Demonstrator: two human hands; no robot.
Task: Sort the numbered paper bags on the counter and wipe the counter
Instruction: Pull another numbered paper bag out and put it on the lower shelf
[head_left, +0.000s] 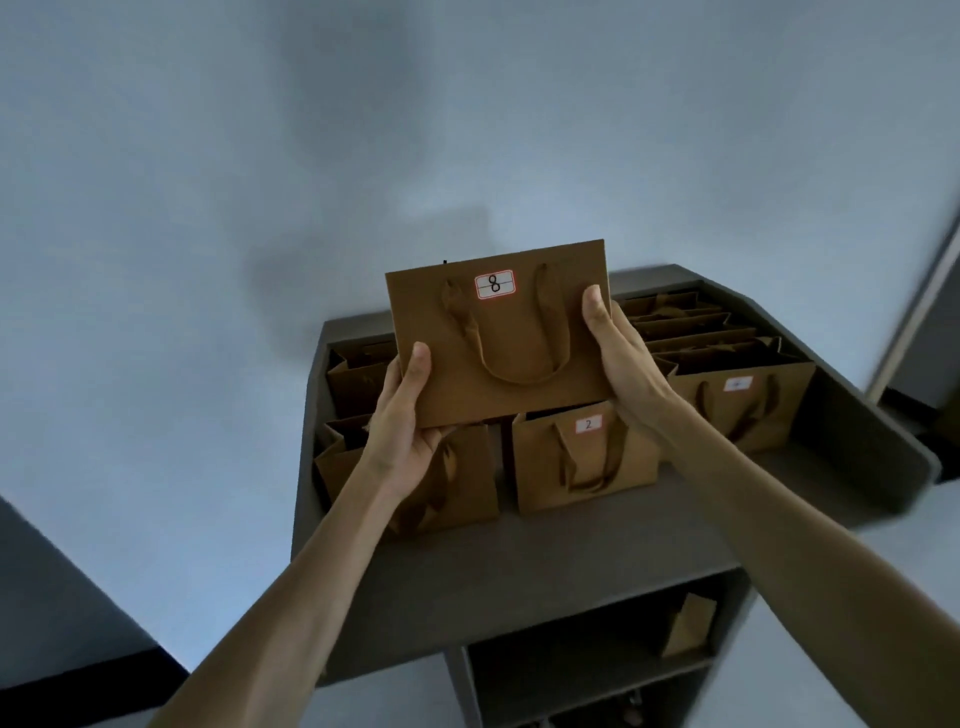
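Observation:
I hold a brown paper bag labelled 8 (514, 338) up in the air above the dark grey counter (545, 561). My left hand (405, 410) grips its lower left corner and my right hand (618, 358) grips its right edge. Below it stands a bag labelled 2 (582, 462). Another bag (452, 483) stands to its left, its label hidden behind my left wrist. A bag with a blurred label (743, 400) fronts a row of several bags (691, 327) at the back right. More bags (358, 374) stand at the back left.
A pale wall rises behind the counter. Below the counter top is an open shelf (597, 670) with a small brown bag (688, 626) inside it. A dark surface (62, 623) sits at the lower left. A door or panel edge (919, 291) is at the far right.

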